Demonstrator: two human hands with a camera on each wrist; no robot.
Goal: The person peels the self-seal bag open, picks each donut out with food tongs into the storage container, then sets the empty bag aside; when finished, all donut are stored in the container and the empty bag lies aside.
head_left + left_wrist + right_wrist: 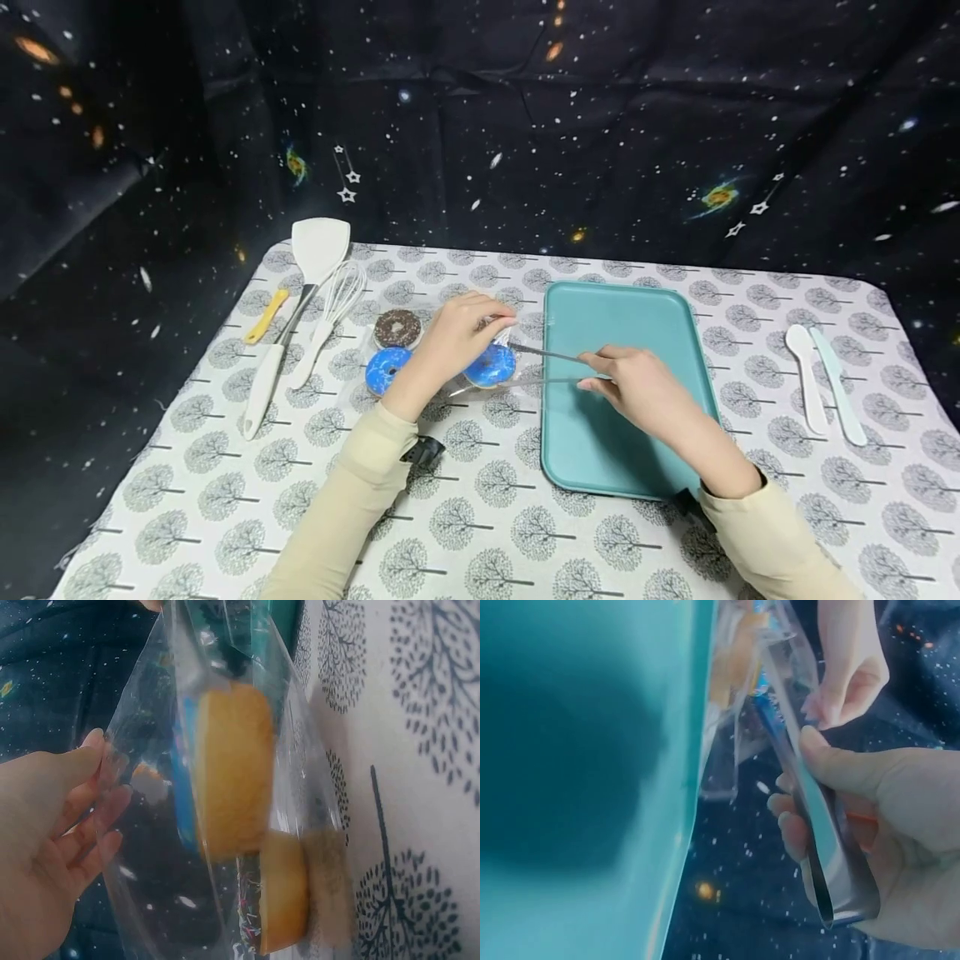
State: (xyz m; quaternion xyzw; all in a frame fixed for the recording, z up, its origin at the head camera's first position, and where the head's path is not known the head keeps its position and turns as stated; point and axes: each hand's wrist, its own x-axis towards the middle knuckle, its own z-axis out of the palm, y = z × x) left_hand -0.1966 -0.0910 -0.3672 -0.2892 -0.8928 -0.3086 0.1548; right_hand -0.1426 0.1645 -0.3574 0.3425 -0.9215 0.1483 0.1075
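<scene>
My left hand pinches the upper edge of a clear plastic bag and holds it up. In my right hand is a pair of metal tongs, gripped between thumb and fingers, its tips reaching left into the bag's mouth. A blue-iced donut sits between the tong arms; whether they squeeze it I cannot tell. Further left in the bag lie a chocolate donut with sprinkles and another blue donut. From the left wrist, the nearer blue donut shows its pale side through the film.
A teal tray lies under my right hand. Left of the bag are a white spatula, a whisk and a yellow-handled tool. To the far right lie a white spoon and a pale green knife.
</scene>
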